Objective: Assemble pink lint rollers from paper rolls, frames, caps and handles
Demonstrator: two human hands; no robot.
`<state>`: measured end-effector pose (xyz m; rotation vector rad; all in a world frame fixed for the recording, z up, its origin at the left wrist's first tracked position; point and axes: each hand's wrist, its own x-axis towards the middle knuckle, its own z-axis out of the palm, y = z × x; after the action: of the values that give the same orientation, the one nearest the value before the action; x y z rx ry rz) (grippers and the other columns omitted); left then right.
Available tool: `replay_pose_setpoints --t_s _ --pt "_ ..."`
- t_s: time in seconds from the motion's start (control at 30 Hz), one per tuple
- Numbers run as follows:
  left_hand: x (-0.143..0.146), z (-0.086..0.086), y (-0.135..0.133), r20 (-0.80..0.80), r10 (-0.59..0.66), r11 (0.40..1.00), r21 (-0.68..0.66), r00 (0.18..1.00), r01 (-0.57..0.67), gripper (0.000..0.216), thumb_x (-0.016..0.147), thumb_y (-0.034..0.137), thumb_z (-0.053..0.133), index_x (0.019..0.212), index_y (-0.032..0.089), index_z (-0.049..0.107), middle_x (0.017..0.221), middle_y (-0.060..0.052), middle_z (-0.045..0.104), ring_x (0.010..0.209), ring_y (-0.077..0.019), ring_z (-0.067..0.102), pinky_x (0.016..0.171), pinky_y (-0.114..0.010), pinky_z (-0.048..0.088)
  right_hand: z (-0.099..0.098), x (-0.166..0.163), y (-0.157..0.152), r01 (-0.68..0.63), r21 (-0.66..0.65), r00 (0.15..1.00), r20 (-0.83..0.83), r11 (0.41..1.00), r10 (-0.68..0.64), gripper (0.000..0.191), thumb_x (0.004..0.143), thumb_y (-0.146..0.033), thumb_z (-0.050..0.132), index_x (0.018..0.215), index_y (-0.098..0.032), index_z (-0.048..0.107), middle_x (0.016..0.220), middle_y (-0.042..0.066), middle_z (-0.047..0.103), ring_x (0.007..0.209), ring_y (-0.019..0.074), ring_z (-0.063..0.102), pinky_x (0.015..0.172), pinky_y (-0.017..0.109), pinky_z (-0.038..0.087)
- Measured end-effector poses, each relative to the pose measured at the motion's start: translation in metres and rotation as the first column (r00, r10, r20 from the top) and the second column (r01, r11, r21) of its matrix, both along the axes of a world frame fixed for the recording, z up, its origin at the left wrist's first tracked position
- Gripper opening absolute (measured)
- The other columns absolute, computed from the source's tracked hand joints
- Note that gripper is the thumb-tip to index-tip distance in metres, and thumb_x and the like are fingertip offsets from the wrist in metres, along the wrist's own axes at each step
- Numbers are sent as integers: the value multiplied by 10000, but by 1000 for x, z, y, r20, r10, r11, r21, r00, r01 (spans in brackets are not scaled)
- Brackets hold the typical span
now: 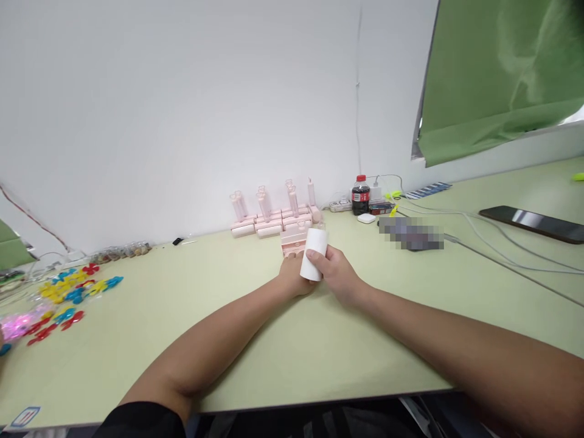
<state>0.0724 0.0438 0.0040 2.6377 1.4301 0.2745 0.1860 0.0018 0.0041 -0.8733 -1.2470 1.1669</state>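
My right hand [336, 274] is closed round a white cylinder [314, 252], a roller-like part, held tilted above the pale green table [255, 340]. My left hand [294, 275] is closed beside it at the cylinder's lower end; what its fingers grip is hidden behind the cylinder. Just beyond both hands lies a pink holder piece [294, 240]. Further back, a group of pink roller handles and white rollers [274, 210] stands and lies near the wall.
A cola bottle [360, 194], a power strip and cables sit at the back right. A dark phone [531, 222] lies far right. Coloured plastic propeller toys [68, 292] are scattered at the left. A green cloth [502, 73] hangs upper right.
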Motion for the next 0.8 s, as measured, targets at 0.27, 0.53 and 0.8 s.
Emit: replay_pose_setpoints --t_s 0.27,0.53,0.8 --pt "-54 -1 -64 -47 -94 994 51 994 97 337 915 474 422 1107 255 590 1172 -98 646 1077 -322 565 916 -476 450 1 0 -3 -28 5 998 54 1000 28 412 743 -551 658 870 -171 558 674 -3 577 582 143 529 508 260 405" --pt "-79 1 -48 119 36 992 116 992 -50 283 925 391 445 1115 255 607 1102 -68 677 1032 -276 575 888 -430 441 2 0 -7 -56 7 989 137 998 55 488 674 -607 678 847 -172 542 693 -3 547 619 147 504 546 273 394" --pt "-80 -6 -38 52 -35 999 19 998 34 294 972 379 386 1087 266 632 1142 -38 670 1045 -263 558 909 -433 414 -1 1 -10 -81 28 974 216 996 73 496 671 -622 679 820 -169 543 707 9 543 636 150 486 556 274 396"
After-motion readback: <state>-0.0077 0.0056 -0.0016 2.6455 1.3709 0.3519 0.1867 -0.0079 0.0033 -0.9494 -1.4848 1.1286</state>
